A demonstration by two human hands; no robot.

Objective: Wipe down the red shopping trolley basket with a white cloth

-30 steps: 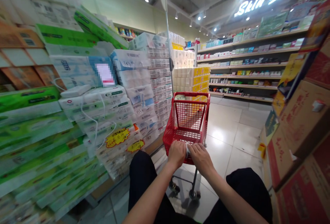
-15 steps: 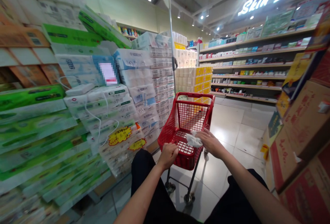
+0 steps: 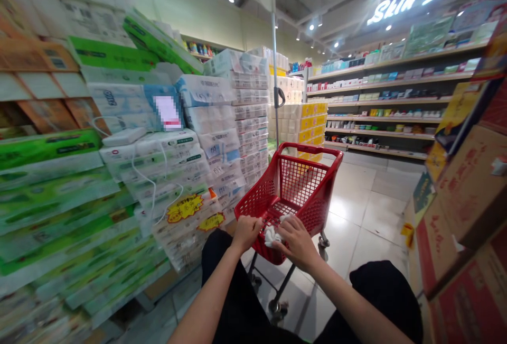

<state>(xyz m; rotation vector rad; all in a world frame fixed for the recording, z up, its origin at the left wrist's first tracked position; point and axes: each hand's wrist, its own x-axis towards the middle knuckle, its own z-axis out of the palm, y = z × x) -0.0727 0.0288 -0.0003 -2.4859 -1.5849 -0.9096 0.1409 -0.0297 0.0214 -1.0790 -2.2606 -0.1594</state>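
Observation:
A red plastic shopping cart [image 3: 317, 196] with a grid basket stands between my knees, turned somewhat to one side. My left hand [image 3: 246, 232] is closed on the near left part of the cart's rim. A crumpled white cloth [image 3: 272, 236], perhaps a wipe, is bunched under my right hand [image 3: 296, 241]. The fingers of that hand curl over it, pressing it against the cart's near end. A metal pole [image 3: 275, 69] with a black clip rises behind the basket.
Stacked tissue packs [image 3: 214, 122] line the left, with yellow price signs [image 3: 185, 208] and a white cable [image 3: 153, 191] hanging down. Cardboard boxes [image 3: 471, 185] are piled at the right. Shelves of products [image 3: 376, 95] stand at the back, beyond the tiled floor [image 3: 356, 191].
The cart has turned, its far end swinging right. My right hand has moved left and toward me with the cloth, onto the near rim. My left hand has shifted slightly left.

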